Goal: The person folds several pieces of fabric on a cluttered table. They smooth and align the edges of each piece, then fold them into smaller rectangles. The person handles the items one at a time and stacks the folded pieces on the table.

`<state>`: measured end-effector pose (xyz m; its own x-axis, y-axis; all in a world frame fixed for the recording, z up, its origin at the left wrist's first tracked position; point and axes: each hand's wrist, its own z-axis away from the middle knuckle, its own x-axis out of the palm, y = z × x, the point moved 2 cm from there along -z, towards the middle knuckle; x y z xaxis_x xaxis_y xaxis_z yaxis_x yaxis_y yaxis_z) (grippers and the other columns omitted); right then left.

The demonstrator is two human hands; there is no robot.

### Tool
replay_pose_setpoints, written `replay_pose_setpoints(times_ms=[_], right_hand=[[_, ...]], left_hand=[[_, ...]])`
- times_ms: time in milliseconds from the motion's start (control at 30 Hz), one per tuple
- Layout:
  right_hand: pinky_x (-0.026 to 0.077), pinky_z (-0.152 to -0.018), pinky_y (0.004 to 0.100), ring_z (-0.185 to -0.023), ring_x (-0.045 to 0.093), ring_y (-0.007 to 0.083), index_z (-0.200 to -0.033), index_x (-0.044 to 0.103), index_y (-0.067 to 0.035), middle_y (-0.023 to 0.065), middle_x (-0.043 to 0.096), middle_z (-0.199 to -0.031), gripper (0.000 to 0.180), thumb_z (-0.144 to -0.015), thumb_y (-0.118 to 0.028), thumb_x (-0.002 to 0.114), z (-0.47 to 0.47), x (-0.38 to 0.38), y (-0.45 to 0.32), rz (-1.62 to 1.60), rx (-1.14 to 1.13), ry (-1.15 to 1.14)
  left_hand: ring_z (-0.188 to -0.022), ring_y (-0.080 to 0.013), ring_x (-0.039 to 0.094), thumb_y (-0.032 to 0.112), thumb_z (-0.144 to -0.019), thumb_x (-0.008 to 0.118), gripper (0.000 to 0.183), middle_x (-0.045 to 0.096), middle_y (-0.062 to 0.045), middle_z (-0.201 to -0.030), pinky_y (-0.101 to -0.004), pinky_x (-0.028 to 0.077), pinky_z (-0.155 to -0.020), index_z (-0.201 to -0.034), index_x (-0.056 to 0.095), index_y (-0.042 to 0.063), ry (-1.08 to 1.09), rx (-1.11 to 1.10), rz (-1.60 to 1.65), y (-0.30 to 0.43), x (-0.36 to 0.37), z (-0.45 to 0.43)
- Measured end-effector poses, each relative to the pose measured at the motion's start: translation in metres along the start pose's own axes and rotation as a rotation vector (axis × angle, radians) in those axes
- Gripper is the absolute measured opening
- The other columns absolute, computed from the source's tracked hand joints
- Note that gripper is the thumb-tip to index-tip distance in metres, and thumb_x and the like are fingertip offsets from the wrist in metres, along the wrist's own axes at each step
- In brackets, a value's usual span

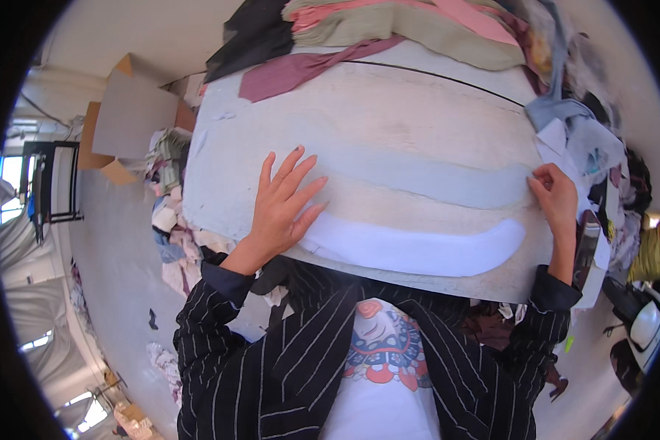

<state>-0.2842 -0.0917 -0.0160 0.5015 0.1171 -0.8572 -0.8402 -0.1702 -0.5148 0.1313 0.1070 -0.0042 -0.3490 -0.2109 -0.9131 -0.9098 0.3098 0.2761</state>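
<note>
A white curved strip (pixel 418 250), seemingly fabric or interfacing, lies flat along the near edge of the worktable (pixel 220 181). Just beyond it is a pale blue curved strip (pixel 445 179) of similar outline; its left end blends into the tabletop. My right hand (pixel 555 192) has thumb and forefinger pinched together at the blue strip's right end. With fingers spread, my left hand (pixel 286 201) is over the left ends of both strips and holds nothing. Whether its palm touches the table cannot be told.
Stacked green and pink fabric pieces (pixel 407 27) line the table's far side, with a mauve piece (pixel 286 80) and black cloth (pixel 253 44) beside them. A phone-like dark object (pixel 587 242) lies at right. An opened cardboard box (pixel 137 110) and heaped cloth (pixel 170 159) stand left.
</note>
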Motion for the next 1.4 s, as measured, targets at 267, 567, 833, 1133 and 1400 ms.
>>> replay_pose_setpoints(times_ms=[267,567,833,1133,1400], right_hand=[[0.046,-0.059,0.0293,-0.061,0.059,0.0154,-0.085,0.064,-0.001,0.0071,0.064,-0.069,0.011,-0.080,-0.009,0.069,-0.008,0.006,0.014,-0.013,0.004,-0.047],[0.045,-0.057,0.0290,-0.057,0.058,0.0147,-0.083,0.064,-0.001,0.0066,0.062,-0.064,0.007,-0.081,-0.007,0.067,-0.005,0.002,0.002,-0.030,0.031,-0.075],[0.049,-0.062,0.0378,-0.068,0.065,0.0288,-0.081,0.066,-0.005,0.0114,0.067,-0.072,0.008,-0.079,-0.013,0.066,-0.006,0.002,-0.002,0.087,-0.115,-0.018],[0.050,-0.064,0.0406,-0.072,0.065,0.0315,-0.079,0.066,-0.005,0.0115,0.067,-0.075,0.008,-0.078,-0.013,0.067,-0.005,-0.002,0.005,0.104,-0.120,0.000],[0.048,-0.063,0.0347,-0.068,0.064,0.0252,-0.107,0.061,-0.008,0.0104,0.067,-0.079,0.030,-0.078,-0.008,0.069,0.001,-0.013,-0.015,0.224,-0.036,-0.035]], left_hand=[[-0.140,-0.0347,0.032,0.027,-0.083,0.069,0.042,0.044,-0.016,-0.144,-0.0605,0.017,-0.111,-0.123,0.064,0.016,-0.074,-0.176,-0.072,-0.016,0.005,0.011],[-0.140,-0.0355,0.031,0.032,-0.083,0.069,0.050,0.040,-0.017,-0.146,-0.0611,0.017,-0.111,-0.129,0.058,0.015,-0.114,-0.211,-0.071,-0.021,0.014,0.012],[-0.142,-0.0351,0.028,0.030,-0.081,0.069,0.048,0.035,-0.016,-0.152,-0.0591,0.014,-0.113,-0.126,0.060,0.014,-0.136,-0.242,-0.046,-0.023,0.016,0.011],[-0.142,-0.0355,0.029,0.030,-0.082,0.068,0.047,0.036,-0.017,-0.151,-0.0585,0.013,-0.113,-0.124,0.060,0.012,-0.111,-0.211,-0.064,-0.022,0.021,0.006],[-0.142,-0.0357,0.027,0.028,-0.080,0.072,0.050,0.032,-0.017,-0.153,-0.0612,0.014,-0.112,-0.126,0.060,0.013,-0.110,-0.232,-0.004,-0.028,0.015,0.013]])
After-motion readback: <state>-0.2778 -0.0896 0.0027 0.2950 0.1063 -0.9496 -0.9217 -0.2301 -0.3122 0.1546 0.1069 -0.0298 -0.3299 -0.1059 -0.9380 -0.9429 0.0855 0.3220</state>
